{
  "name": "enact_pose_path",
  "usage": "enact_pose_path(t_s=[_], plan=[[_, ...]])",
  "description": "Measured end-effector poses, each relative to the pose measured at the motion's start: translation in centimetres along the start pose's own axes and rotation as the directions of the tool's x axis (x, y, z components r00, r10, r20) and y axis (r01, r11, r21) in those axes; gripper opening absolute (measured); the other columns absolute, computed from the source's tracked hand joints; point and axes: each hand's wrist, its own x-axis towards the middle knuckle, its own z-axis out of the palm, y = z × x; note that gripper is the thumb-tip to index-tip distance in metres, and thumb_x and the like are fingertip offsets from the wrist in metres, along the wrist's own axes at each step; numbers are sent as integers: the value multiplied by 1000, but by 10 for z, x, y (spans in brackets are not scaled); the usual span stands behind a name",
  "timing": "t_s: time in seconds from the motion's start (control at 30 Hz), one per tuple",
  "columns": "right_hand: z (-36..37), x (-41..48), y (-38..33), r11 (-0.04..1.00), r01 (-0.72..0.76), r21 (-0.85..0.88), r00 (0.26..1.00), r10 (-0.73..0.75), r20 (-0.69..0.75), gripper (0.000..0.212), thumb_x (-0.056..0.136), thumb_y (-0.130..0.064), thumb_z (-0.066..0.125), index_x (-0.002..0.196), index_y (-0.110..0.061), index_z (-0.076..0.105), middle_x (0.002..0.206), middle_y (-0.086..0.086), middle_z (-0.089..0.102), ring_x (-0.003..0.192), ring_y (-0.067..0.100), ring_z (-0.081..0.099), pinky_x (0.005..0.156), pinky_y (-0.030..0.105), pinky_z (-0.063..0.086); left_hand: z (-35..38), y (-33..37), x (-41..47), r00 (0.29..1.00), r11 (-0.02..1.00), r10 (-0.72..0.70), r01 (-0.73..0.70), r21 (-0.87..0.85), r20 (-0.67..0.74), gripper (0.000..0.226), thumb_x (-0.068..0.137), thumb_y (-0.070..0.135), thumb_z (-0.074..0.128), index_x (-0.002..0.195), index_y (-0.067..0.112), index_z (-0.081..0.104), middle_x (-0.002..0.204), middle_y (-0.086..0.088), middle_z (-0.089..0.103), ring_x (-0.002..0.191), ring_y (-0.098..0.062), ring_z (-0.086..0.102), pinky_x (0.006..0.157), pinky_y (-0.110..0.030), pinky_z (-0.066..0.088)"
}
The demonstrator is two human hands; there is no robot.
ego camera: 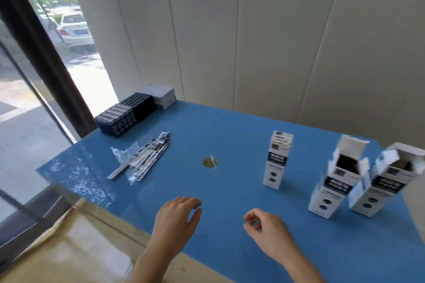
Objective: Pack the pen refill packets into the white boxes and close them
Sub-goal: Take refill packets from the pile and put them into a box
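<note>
**Both hands empty at the near edge, two boxes standing open**

Here we are over the blue-topped bench (230,126), and both hands hover just above its near edge. The left hand (177,216) has its fingers loosely bent and the thumb spread, holding nothing. The right hand (270,231) curls its fingers in toward the thumb, and as far as I can see nothing sits between them.

Over toward the left edge lies the loose heap of black-and-white pen refill packets (149,156), well apart from both hands. It rests partly on a crumpled sheet of clear plastic wrap (123,151), most likely the wrap the packets came in.

By the right edge stand two tall white cardboard boxes, the inner open box (333,190) and the outer open box (386,188). Their flaps are up and their mouths are dark, so they look ready for loading or closing; how full they are I cannot tell.

Nearer the middle, the closed white box (278,161) stands upright on its own, probably finished and set aside. At the far left corner a block of black cartons (126,117) and a flat white box (161,95) sit out of the working space.
</note>
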Motion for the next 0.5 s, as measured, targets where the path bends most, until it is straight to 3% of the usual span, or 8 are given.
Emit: enact_pose_path(t_s=[0.1, 0.17, 0.3, 0.5], plan=[[38, 7, -47, 999, 25, 28, 1000, -26, 9, 5, 88, -30, 56, 87, -34, 53, 89, -13, 63, 84, 1, 59, 78, 16, 46, -24, -56, -23, 997, 997, -76, 76, -16, 18, 6, 73, 33, 60, 76, 33, 65, 73, 22, 66, 63, -2, 63, 55, -12, 37], [65, 12, -77, 998, 29, 63, 999, -31, 20, 4, 88, -30, 56, 88, -33, 54, 90, -13, 63, 85, 2, 59, 79, 17, 48, -38, -93, -36, 990, 992, -126, 128, -23, 64, 15, 79, 36, 53, 85, 32, 66, 83, 21, 67, 76, -5, 64, 63, -16, 42], [111, 22, -127, 994, 22, 110, 999, -24, 25, 2, 89, -30, 55, 90, -31, 56, 88, -14, 62, 85, 3, 60, 80, 19, 48, -64, -149, -53, 988, 991, -134, 135, -16, 77, 19, 90, 39, 48, 98, 33, 64, 96, 23, 63, 92, -3, 61, 61, -8, 31], [149, 49, -178, 991, -9, 136, 999, 4, 42, 19, 90, -29, 53, 105, -22, 63, 99, -10, 64, 90, 8, 60, 80, 19, 47, -91, -202, -58, 973, 982, -186, 188, 3, 135, 17, 92, 36, 48, 103, 34, 61, 89, 31, 48, 92, 4, 55, 61, -7, 32]])
